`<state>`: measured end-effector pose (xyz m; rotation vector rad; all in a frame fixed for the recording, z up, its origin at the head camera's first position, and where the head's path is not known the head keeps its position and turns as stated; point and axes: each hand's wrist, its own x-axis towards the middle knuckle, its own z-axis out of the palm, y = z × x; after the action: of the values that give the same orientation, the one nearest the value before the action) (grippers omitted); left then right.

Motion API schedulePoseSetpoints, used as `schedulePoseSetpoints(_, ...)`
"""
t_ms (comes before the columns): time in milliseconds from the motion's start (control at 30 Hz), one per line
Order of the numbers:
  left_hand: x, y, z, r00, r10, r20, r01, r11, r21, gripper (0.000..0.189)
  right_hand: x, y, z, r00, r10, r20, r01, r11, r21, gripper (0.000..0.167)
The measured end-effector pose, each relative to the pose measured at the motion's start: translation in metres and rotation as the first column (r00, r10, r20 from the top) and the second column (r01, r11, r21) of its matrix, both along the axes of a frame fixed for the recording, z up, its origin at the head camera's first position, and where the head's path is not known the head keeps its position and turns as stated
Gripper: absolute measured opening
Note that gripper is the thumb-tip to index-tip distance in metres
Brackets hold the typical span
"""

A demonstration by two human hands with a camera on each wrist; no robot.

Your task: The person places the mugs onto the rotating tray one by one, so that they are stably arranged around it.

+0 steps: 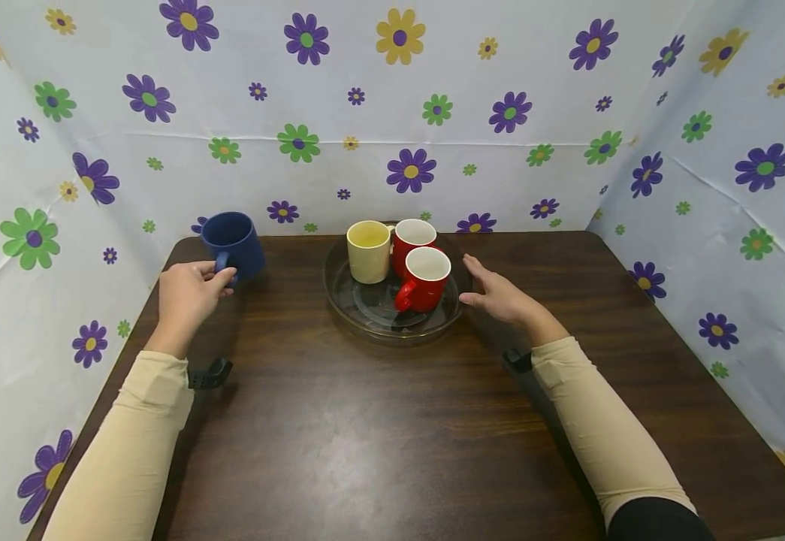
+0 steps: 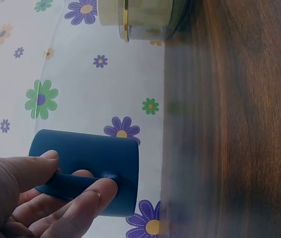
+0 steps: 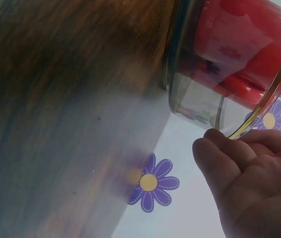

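Note:
By its handle, my left hand holds a blue mug near the table's far left corner. The left wrist view shows thumb and fingers pinching the handle of the blue mug, with wall cloth visible between its base and the tabletop. A round see-through tray with a gold rim stands at the back middle. On it are a cream mug, a red mug and another red mug behind. My right hand is at the tray's right rim, fingers extended; whether the fingertips touch it I cannot tell.
The brown wooden table spreads toward me. White flowered cloth stands along its back, left and right sides. Dark wrist devices sit under both wrists.

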<state>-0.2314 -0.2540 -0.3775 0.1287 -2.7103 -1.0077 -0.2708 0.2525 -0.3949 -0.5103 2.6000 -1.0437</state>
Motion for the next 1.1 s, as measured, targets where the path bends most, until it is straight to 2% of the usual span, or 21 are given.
schedulePoseSetpoints(400,0.004,0.004,0.004,0.999,-0.027,-0.019,0.027,1.000,-0.007,0.042,-0.005,0.002,-0.002,1.000,0.006,-0.027,-0.005,0.999,0.038,0.075)
schedulePoseSetpoints(667,0.008,0.006,0.008,1.000,-0.026,-0.017,0.026,1.000,0.009,0.041,-0.008,0.001,0.001,1.000,0.005,-0.020,-0.005,1.000,0.030,0.074)
schedulePoseSetpoints(900,0.011,0.007,0.008,0.997,-0.057,-0.057,0.054,0.998,-0.043,0.038,-0.010,0.002,0.000,0.999,0.022,0.023,-0.022,1.000,-0.019,0.075)
schedulePoseSetpoints(1100,0.015,0.008,0.011,0.996,-0.060,-0.066,0.057,0.997,-0.044,0.038,-0.013,0.002,-0.002,1.000,0.027,0.004,-0.027,1.000,-0.010,0.073)
